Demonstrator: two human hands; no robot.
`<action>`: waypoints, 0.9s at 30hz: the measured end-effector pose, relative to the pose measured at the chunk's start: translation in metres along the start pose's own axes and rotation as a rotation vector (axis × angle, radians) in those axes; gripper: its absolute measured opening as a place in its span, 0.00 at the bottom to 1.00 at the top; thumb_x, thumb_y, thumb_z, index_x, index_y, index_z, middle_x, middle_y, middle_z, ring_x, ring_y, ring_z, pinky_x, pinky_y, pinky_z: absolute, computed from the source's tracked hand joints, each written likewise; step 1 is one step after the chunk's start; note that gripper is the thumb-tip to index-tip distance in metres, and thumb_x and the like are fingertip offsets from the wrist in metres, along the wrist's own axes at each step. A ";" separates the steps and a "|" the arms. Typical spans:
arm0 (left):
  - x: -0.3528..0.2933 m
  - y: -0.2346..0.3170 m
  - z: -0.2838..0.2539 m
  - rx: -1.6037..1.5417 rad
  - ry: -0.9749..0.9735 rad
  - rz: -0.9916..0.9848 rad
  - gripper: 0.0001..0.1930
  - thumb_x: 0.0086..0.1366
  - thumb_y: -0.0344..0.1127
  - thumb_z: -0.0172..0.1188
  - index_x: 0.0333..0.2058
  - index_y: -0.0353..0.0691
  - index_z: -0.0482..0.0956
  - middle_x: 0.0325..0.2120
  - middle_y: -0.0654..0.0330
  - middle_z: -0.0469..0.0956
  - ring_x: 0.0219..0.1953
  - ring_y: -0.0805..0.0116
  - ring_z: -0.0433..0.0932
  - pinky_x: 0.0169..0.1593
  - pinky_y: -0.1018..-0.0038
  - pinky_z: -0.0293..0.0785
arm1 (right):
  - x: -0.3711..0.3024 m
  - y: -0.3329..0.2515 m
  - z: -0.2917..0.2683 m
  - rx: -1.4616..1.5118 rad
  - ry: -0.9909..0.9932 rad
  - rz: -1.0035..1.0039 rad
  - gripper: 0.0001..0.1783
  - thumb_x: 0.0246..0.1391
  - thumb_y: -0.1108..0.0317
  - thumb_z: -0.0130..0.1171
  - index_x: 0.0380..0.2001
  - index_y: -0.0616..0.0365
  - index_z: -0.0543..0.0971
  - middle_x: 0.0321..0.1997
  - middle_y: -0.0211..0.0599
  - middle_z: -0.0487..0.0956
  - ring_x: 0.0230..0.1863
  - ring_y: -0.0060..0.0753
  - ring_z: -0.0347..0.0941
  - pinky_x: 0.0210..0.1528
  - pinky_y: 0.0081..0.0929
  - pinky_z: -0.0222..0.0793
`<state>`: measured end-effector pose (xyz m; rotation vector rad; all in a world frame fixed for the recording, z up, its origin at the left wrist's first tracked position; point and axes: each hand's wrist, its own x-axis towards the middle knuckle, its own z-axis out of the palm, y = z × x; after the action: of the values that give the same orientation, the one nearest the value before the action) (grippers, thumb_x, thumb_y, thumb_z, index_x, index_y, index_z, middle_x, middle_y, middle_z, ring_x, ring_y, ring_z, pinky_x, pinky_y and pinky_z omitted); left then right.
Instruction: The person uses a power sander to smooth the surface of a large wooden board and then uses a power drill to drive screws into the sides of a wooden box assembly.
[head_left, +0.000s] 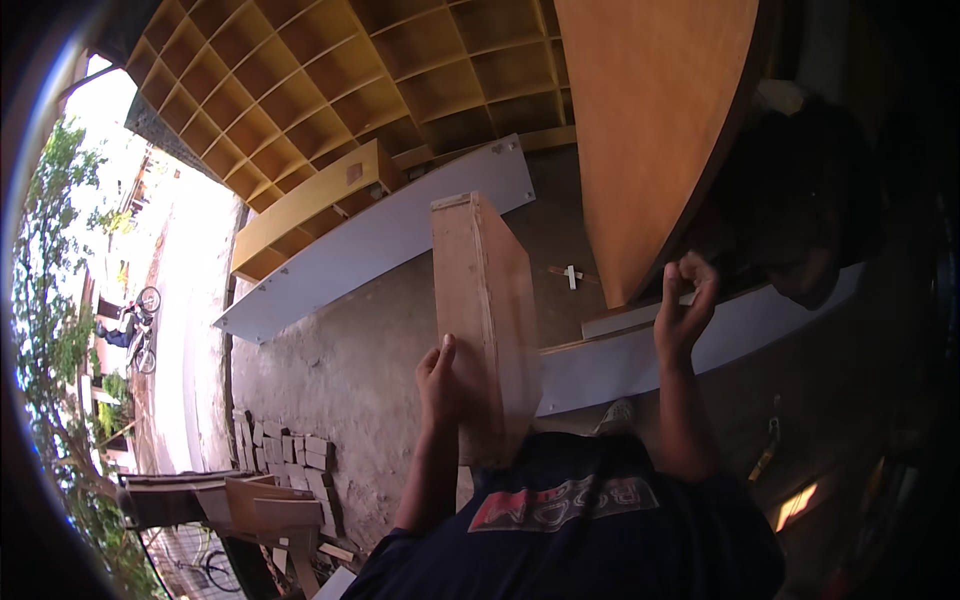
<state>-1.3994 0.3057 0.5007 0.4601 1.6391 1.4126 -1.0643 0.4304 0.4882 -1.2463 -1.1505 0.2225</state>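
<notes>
My left hand (pixel 440 388) grips the near left edge of a long, boxy wooden piece (pixel 462 270), thumb lying along its side. The piece stands on end in front of my body, with a pale raw-wood edge and a smooth side turned to the right. Its lower end reaches my dark shirt. My right hand (pixel 686 305) is raised apart from it, beside the lower tip of a large curved orange-brown wooden panel (pixel 655 120). Its fingers are curled toward the thumb; whatever small thing they may hold is hidden.
A large wooden grid of compartments (pixel 330 85) rises at the back. Long white boards (pixel 400 230) lie on the concrete floor, one beside a yellow wooden box unit (pixel 310 205). Stacked small blocks (pixel 300 455) and offcuts lie at lower left. A small white cross-shaped piece (pixel 572 277) lies ahead.
</notes>
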 end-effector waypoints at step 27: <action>0.244 -0.023 -0.016 1.075 -0.383 0.370 0.32 0.67 0.62 0.64 0.28 0.31 0.85 0.22 0.41 0.80 0.27 0.43 0.84 0.33 0.55 0.76 | 0.039 0.026 0.054 -0.214 0.134 0.109 0.17 0.72 0.66 0.63 0.54 0.70 0.77 0.53 0.46 0.84 0.44 0.33 0.83 0.50 0.31 0.82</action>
<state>-1.5351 0.4748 0.3854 1.5912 1.9217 0.4803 -1.0770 0.5007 0.4821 -1.4926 -1.0111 0.0966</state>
